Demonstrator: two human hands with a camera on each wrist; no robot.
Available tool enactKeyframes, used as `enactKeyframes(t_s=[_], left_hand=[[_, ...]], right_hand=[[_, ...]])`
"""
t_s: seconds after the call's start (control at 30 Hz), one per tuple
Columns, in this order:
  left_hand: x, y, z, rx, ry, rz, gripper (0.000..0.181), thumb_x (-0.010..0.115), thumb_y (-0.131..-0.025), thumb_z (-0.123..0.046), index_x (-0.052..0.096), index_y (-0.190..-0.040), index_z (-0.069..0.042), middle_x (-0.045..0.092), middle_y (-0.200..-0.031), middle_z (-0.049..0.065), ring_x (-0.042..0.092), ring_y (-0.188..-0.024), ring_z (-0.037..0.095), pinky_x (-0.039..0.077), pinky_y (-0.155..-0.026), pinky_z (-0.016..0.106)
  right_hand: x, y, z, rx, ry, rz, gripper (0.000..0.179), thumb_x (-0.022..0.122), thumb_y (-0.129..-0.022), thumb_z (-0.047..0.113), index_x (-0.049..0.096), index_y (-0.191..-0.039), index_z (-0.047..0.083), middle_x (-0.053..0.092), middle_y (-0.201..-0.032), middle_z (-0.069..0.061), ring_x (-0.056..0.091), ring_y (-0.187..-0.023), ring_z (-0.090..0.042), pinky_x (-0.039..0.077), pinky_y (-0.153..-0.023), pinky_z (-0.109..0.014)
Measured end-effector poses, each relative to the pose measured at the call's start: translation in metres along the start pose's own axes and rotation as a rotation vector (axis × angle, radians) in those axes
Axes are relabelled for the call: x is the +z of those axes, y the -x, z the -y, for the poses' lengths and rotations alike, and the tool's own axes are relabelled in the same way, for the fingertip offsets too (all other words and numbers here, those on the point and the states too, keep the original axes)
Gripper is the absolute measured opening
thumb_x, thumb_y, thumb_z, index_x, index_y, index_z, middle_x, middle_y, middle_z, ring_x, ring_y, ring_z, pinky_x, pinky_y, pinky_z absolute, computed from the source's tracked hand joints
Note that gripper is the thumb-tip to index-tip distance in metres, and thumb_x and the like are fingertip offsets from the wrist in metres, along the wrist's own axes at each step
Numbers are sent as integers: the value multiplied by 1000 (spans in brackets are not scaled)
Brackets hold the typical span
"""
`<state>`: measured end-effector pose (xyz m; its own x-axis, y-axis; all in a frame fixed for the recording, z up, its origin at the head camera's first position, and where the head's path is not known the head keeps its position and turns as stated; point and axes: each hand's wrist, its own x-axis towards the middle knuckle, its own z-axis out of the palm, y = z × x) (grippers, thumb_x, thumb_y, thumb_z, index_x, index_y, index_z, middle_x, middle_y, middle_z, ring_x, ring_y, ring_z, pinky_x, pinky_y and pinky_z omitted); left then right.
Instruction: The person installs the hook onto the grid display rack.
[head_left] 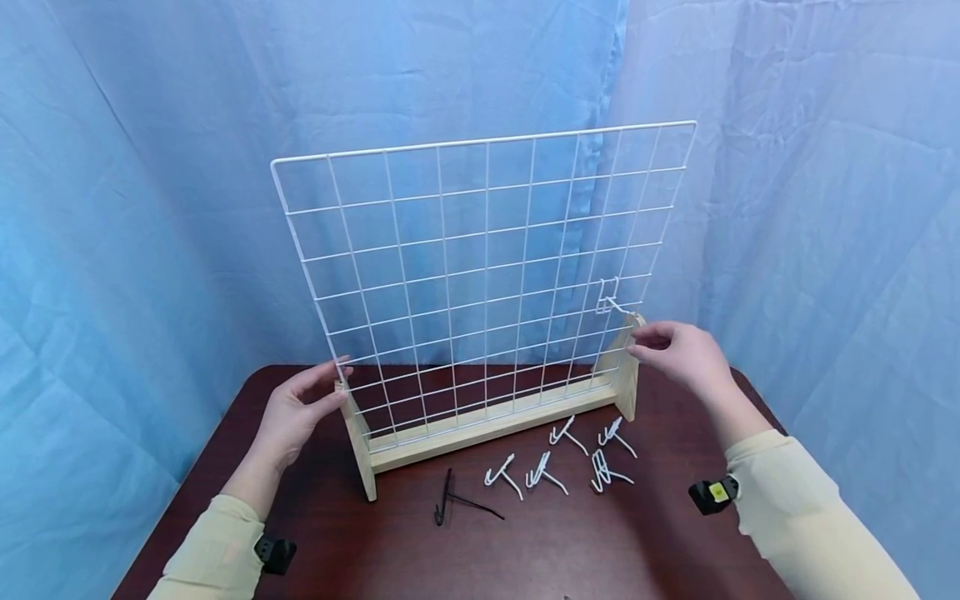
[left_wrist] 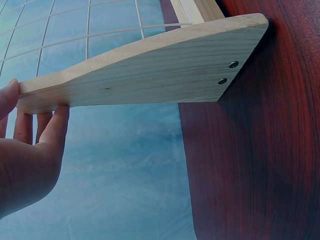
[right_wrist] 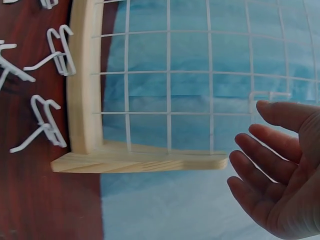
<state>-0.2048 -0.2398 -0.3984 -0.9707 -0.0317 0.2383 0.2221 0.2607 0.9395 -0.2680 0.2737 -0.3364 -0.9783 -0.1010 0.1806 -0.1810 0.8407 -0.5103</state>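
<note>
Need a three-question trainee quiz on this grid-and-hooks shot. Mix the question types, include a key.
1. How many loose white wire hooks lie on the dark red wood-grain table?

2. True or false: the slim black hook hangs on the rectangular white wire grid.

3. What does the left hand grip?
A) a loose white hook
B) the flat left end piece of the pale wooden stand
C) the grid's top edge

Key:
1: five.
2: false; it lies on the table.
3: B.
</note>
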Motion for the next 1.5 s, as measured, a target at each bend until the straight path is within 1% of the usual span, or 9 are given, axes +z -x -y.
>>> enactKeyframes(t_s=[0.17,0.4,0.5,0.73,0.9,1.13,1.27,1.4,1.5], left_hand=[[0,0,0,-1,2,-1,51,72,-90,-4,56,-138,-1,67,-109,-22,48,-122,5,44,-89,14],[0,0,0,-13,-2,4,52,72,-90,-5,56,-139,-2,67,-111,-20,47,-127,16,44,-90,14],[0,0,0,-19,-3,4,52,72,-90,-6,56,-139,-3,67,-112,-20,46,-128,18,44,-89,14],[0,0,1,-14,-4,2,52,72,-90,-5,56,-139,-1,66,-111,-21,46,-127,15,44,-90,14],[0,0,1,-13,-3,0,53,72,-90,-5,54,-140,1,67,-111,-21,47,-126,15,44,-89,14],[-1,1,0,-24,-16,-2,52,72,-91,-5,56,-140,-5,66,-112,-21,46,-127,15,43,-90,14],[0,1,0,-21,-12,-1,51,71,-91,-5,57,-140,-5,66,-111,-21,46,-126,13,43,-90,14],[0,1,0,-17,-9,2,51,72,-91,-5,56,-140,-3,66,-111,-23,47,-124,9,43,-90,14],[0,1,0,-13,-6,2,51,72,-91,-5,56,-140,-3,66,-110,-23,47,-122,6,43,-90,14]], right_hand=[[12,6,-14,3,-3,19,43,68,-92,34,68,-122,3,70,-110,-15,62,-104,-35,46,-87,-50],[30,16,-32,22,-19,47,44,69,-91,33,68,-122,1,71,-109,-15,63,-104,-35,47,-85,-49],[37,21,-38,29,-27,57,44,71,-91,33,69,-121,1,72,-107,-14,64,-102,-34,48,-83,-47],[51,31,-49,20,-70,82,42,74,-89,29,69,-119,0,72,-104,-12,65,-98,-31,50,-81,-45],[61,40,-58,35,-113,120,45,77,-86,29,69,-120,0,71,-105,-14,65,-97,-29,51,-80,-42],[75,53,-67,20,-121,157,43,80,-84,27,70,-118,3,69,-111,-13,62,-100,-29,49,-80,-42],[82,60,-71,9,-126,187,41,81,-82,27,72,-116,5,69,-110,-11,61,-98,-27,49,-79,-41],[89,65,-76,-18,-114,196,39,83,-81,26,73,-114,8,69,-110,-8,61,-102,-28,49,-84,-45],[95,69,-80,-45,-102,193,39,83,-80,24,73,-113,8,69,-111,-9,61,-106,-32,48,-88,-49]])
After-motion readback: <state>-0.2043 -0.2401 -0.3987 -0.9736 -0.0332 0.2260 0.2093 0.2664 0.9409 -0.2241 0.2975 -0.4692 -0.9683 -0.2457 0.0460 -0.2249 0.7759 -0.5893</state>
